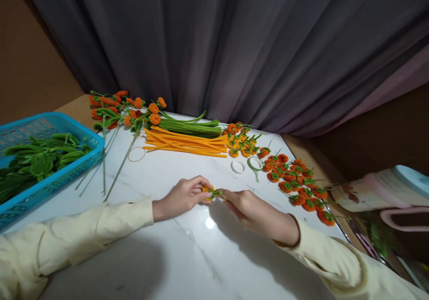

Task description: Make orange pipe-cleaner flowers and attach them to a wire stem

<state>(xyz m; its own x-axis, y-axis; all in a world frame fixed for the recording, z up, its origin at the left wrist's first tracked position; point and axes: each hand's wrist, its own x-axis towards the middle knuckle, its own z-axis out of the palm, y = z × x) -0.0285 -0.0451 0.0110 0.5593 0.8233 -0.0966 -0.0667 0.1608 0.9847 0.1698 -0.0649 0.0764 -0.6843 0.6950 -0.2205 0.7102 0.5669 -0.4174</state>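
Over the middle of the white table, my left hand [182,198] pinches a small yellow pipe-cleaner flower [209,192] with a green base. From the other side, my right hand [250,208] has its fingers closed at the tip of the flower's short green stem. Just beyond the hands lie a white tape ring [238,167] and a roll of green floral tape [255,163] with a loose end. Yellow pipe cleaners [186,141] are stacked farther back, with green pipe cleaners [191,127] behind them.
A blue basket [97,145] of green fuzzy leaves [42,161] stands at left. Orange flowers on stems [154,108] lie at back left. Several orange flower heads [291,175] and yellow flower heads [246,144] spread along the right. A lidded cup [382,188] is at far right; a grey curtain [201,45] hangs behind.
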